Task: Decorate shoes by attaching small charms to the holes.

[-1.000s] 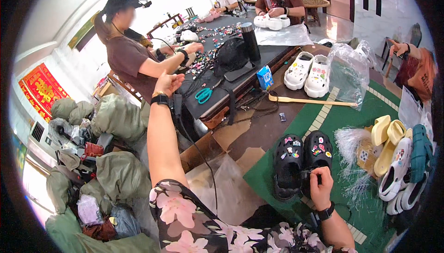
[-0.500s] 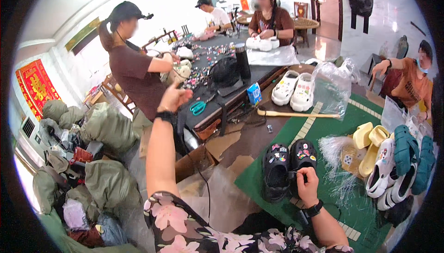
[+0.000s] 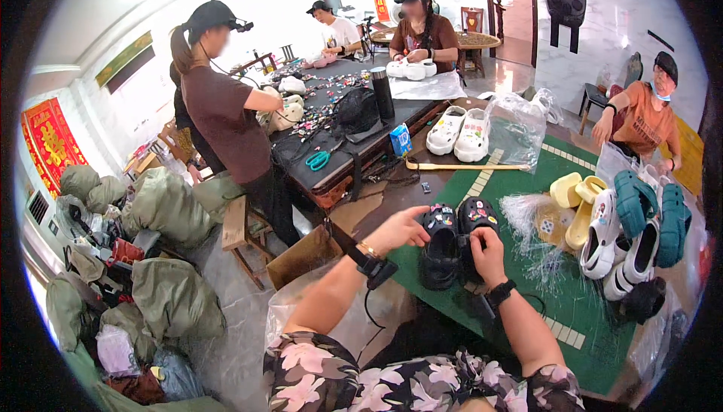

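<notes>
A pair of black clogs (image 3: 440,250) studded with small coloured charms lies on the green mat (image 3: 584,321) in front of me. My right hand (image 3: 486,250) grips the right clog of the pair at its side. With its fingers spread, my left hand (image 3: 399,230) has its fingertips at the toe of the left clog. Both wrists carry black bands.
White clogs (image 3: 456,129), a clear plastic bag (image 3: 520,122) and a wooden stick (image 3: 459,166) lie further back. Yellow clogs (image 3: 576,197), teal clogs (image 3: 648,209) and more white clogs (image 3: 610,242) pile up at the right. A standing person (image 3: 226,118) works at a dark table (image 3: 324,175); green sacks (image 3: 169,299) sit left.
My left arm, raised toward the dark table before, has come down to the black clogs. My right hand has stayed on the right clog.
</notes>
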Demonstrator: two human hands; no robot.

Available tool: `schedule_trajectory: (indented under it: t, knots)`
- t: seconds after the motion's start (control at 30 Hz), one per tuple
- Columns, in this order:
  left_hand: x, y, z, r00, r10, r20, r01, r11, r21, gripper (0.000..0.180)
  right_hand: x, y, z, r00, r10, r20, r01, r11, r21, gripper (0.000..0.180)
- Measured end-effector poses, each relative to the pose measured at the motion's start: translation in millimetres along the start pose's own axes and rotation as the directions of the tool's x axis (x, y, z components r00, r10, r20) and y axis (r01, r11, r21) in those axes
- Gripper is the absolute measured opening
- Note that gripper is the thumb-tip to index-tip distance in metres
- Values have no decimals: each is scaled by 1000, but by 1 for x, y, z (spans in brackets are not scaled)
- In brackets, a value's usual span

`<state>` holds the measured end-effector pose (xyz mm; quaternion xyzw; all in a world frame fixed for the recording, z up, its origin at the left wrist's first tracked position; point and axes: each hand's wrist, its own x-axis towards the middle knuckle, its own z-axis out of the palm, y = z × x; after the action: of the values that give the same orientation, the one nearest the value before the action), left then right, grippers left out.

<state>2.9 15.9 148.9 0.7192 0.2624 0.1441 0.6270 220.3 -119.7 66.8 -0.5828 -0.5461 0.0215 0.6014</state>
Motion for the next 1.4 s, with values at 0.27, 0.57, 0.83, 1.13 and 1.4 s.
schedule_trajectory:
  t: [0.27, 0.57, 0.83, 1.13, 1.4]
  knots:
    - [-27, -28, 52, 997, -43, 64, 47, 998, -52, 52, -3, 1, 1, 1000, 16, 8, -16, 999, -43, 5]
    - [-31, -20, 57, 999, -44, 20, 47, 977, -208, 49, -7, -1, 0, 999, 26, 23, -25, 998, -51, 5]
    - [3, -14, 75, 986, 83, -147, -118, 962, -245, 37, -6, 3, -4, 998, 56, 5, -56, 998, -3, 6]
    - [37, -4, 84, 721, 611, -326, -383, 744, 547, 27, 20, -19, -14, 998, 54, 11, -55, 996, 77, 8]
    - [48, -5, 107, 943, 205, -263, -173, 975, 140, 17, 21, -14, -24, 972, 205, 111, -228, 934, 276, 12]
